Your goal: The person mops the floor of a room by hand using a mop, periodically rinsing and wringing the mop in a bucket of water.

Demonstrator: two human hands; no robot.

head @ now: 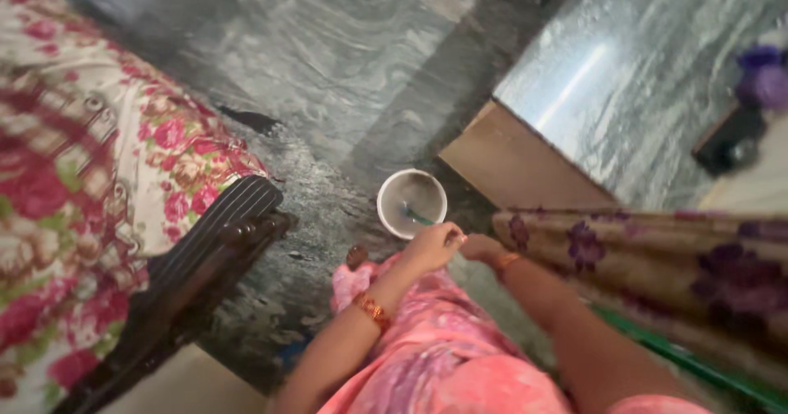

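Both hands meet above the grey stone floor: the left hand and right hand touch, just beside a white bowl holding a green stick.

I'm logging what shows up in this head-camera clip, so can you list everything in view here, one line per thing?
Bucket: one, white, on the floor just beyond the hands, with a green-handled thing inside.
Floor: one, grey-green veined stone, polished.
Floral cloth: one, cream with red and pink roses, at the left edge.
Dark ribbed frame: one, black, slanting beside the floral cloth.
Patterned drape: one, brown with purple flowers, at the right.
Green rod: one, green, under the drape at lower right.
Wooden edge: one, tan, right of the bucket.
Pink garment: one, pink, worn by the person, bottom centre.
Left hand: one, orange bangle at the wrist, fingers curled near the bucket.
Right hand: one, orange bangle at the wrist, beside the left.
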